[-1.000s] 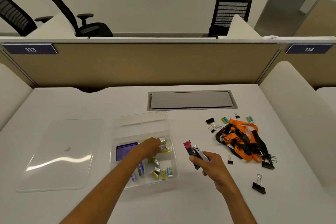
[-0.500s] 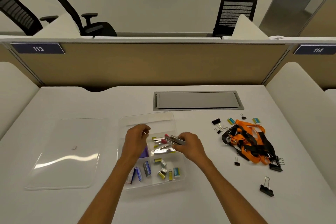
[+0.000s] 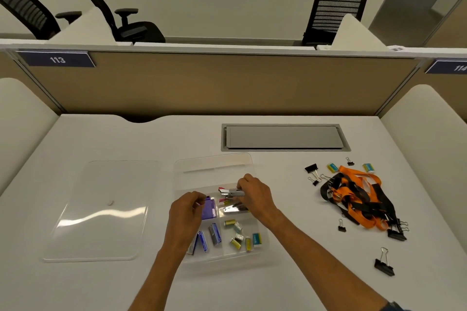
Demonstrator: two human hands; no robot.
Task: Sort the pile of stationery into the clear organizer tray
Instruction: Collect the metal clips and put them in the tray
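A clear organizer tray [image 3: 214, 161] sits mid-table with small staple boxes and erasers in its front compartments. My right hand [image 3: 255, 195] is over the tray's middle right compartment, shut on a small silver stapler [image 3: 231, 192] with a red tip; another silver stapler [image 3: 232, 209] lies just below it. My left hand [image 3: 185, 212] hovers over the left compartment beside a purple box [image 3: 210, 209], fingers curled with nothing clearly in them. The pile at right holds orange and black lanyards [image 3: 358, 199], black binder clips [image 3: 311, 168] and small erasers [image 3: 333, 166].
The tray's clear lid [image 3: 101, 209] lies flat to the left. A grey cable hatch [image 3: 284, 137] is set in the desk behind the tray. Loose binder clips [image 3: 384, 264] lie at the front right. A tan partition closes the back of the desk.
My right hand carried the stapler from the table right of the tray to over the tray's middle right compartment. My left hand pulled back from that compartment to the left side.
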